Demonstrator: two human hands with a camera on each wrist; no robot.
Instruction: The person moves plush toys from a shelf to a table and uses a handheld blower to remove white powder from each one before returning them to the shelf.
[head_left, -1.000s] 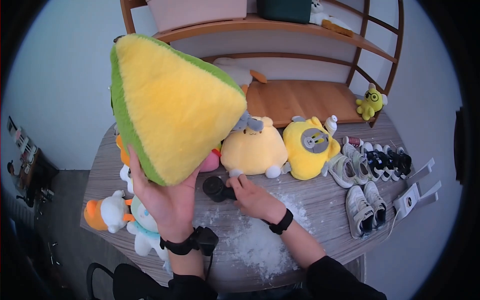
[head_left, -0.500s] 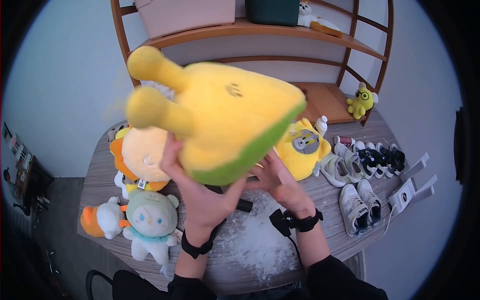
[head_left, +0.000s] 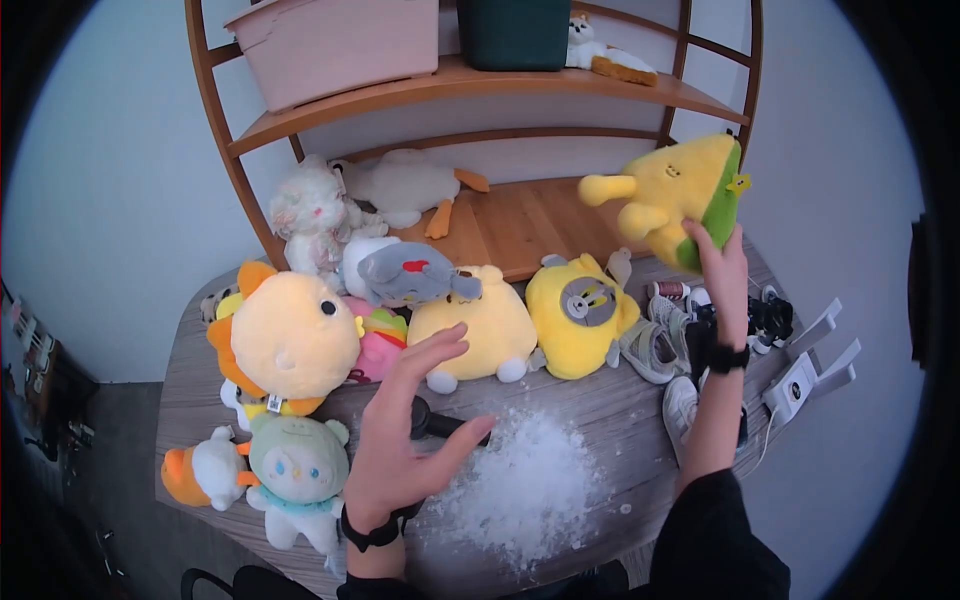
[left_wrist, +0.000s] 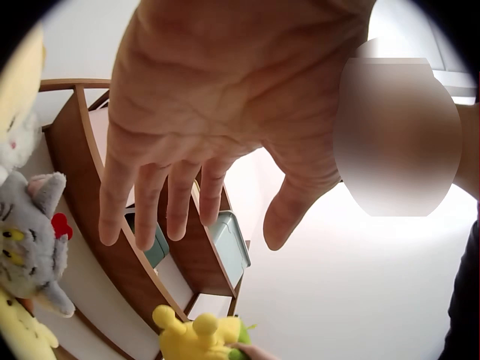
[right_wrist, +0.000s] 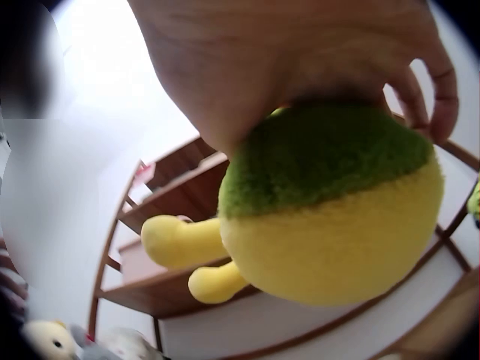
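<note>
My right hand (head_left: pixel 722 262) grips a yellow-and-green plush toy (head_left: pixel 678 194) by its green back and holds it up at the right end of the wooden shelf (head_left: pixel 520 215). In the right wrist view the plush (right_wrist: pixel 330 225) fills the frame, its two yellow legs pointing left. My left hand (head_left: pixel 405 425) hovers open and holds nothing, fingers spread above a black handheld device (head_left: pixel 435 422) on the table. The left wrist view shows the open palm (left_wrist: pixel 217 112) and, far below, the plush (left_wrist: pixel 199 337).
A row of plush toys (head_left: pixel 470 320) lines the grey wooden table (head_left: pixel 620 400), with more at the left edge (head_left: pixel 290 455). White fluff (head_left: pixel 525 485) lies in front. Small shoes (head_left: pixel 700 350) and a white stand (head_left: pixel 810 370) sit at the right. Bins (head_left: pixel 350 45) occupy the upper shelf.
The plush passed from my left hand to my right, which carried it up and right toward the shelf. My left hand let go and dropped, open, over the table.
</note>
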